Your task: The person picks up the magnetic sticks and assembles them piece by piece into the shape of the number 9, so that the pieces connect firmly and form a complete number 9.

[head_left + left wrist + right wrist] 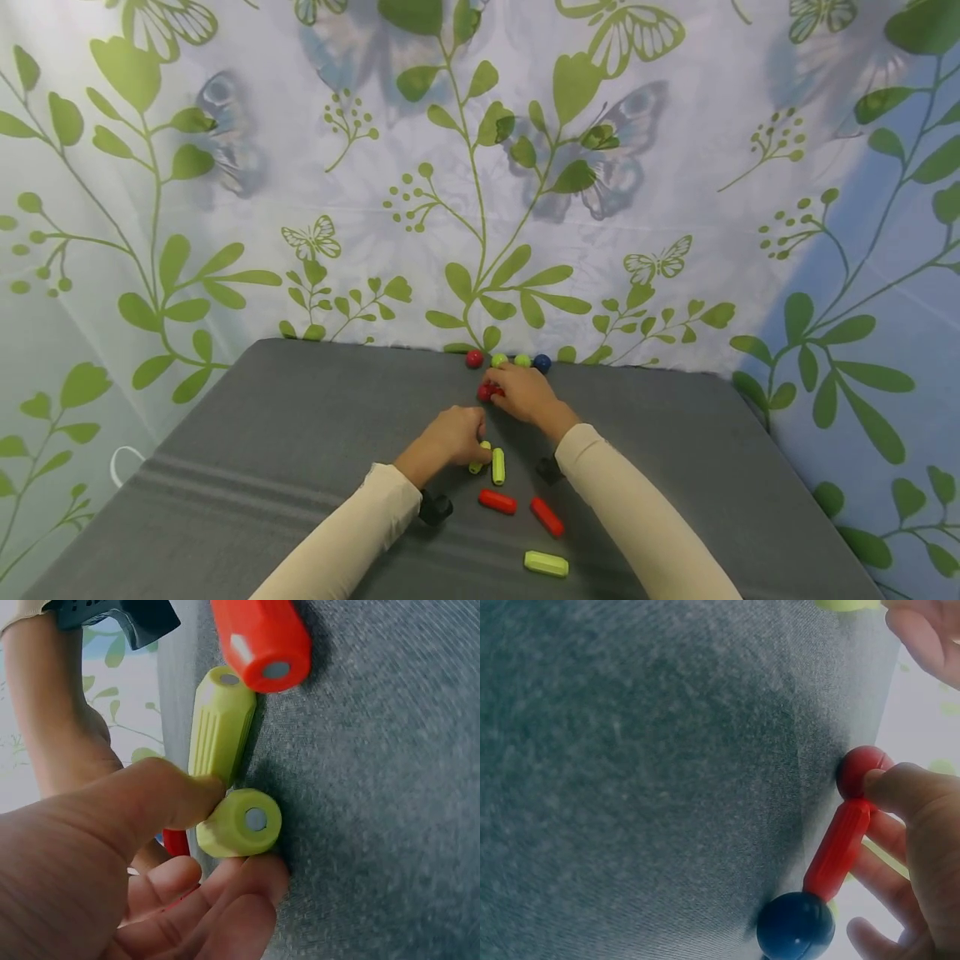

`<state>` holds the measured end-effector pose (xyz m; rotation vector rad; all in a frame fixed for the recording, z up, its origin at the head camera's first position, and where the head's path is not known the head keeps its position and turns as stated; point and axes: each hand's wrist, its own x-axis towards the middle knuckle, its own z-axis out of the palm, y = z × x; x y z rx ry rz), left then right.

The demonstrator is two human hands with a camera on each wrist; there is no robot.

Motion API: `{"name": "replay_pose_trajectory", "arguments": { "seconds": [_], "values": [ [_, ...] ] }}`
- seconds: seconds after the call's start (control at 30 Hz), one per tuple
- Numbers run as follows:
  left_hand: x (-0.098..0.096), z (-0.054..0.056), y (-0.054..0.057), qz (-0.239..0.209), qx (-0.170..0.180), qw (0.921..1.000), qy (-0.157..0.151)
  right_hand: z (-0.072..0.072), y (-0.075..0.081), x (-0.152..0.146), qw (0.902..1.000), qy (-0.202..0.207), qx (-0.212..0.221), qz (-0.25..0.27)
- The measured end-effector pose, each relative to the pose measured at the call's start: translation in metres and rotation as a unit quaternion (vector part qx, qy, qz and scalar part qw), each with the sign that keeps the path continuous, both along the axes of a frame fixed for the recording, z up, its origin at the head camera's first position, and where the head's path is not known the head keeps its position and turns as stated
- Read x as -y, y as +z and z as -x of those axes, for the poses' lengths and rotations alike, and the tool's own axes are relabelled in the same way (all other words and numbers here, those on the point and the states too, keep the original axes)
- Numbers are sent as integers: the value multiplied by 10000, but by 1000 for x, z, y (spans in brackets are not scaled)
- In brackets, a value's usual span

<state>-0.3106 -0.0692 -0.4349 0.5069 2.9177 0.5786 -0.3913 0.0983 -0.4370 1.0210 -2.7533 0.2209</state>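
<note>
My left hand point(455, 435) pinches a yellow-green magnetic rod point(240, 823) between thumb and fingers, close over the grey tabletop. A silver magnet disc shows in its end. A second yellow-green rod point(498, 467) lies right beside it. Farther back, my right hand point(527, 393) has thumb and fingers on a red ball point(862, 772). From this ball a ridged red rod point(837, 851) runs to a blue ball point(795, 926) in the right wrist view; most of this is hidden under the hand in the head view.
Two red rods point(497, 501) and another yellow-green rod point(546, 563) lie nearer on the grey table point(300, 433). Along the back edge sit a red ball point(474, 358), two yellow-green balls point(522, 361) and a blue ball point(542, 363), before a leaf-patterned curtain point(360, 250).
</note>
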Motion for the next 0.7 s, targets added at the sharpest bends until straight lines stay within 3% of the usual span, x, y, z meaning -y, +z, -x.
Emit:
{"name": "replay_pose_trajectory", "arguments": {
  "seconds": [0.2, 0.33, 0.7],
  "values": [
    [0, 2, -1, -293, -59, 9992, 274, -3, 3, 0, 9999, -72, 150, -15],
    [1, 7, 1, -736, -158, 9959, 499, 0, 1, -1, 9999, -67, 128, 75],
    [0, 34, -4, -1299, -229, 9828, 1296, 3, -3, 1, 9995, -69, 198, 241]
  ]
}}
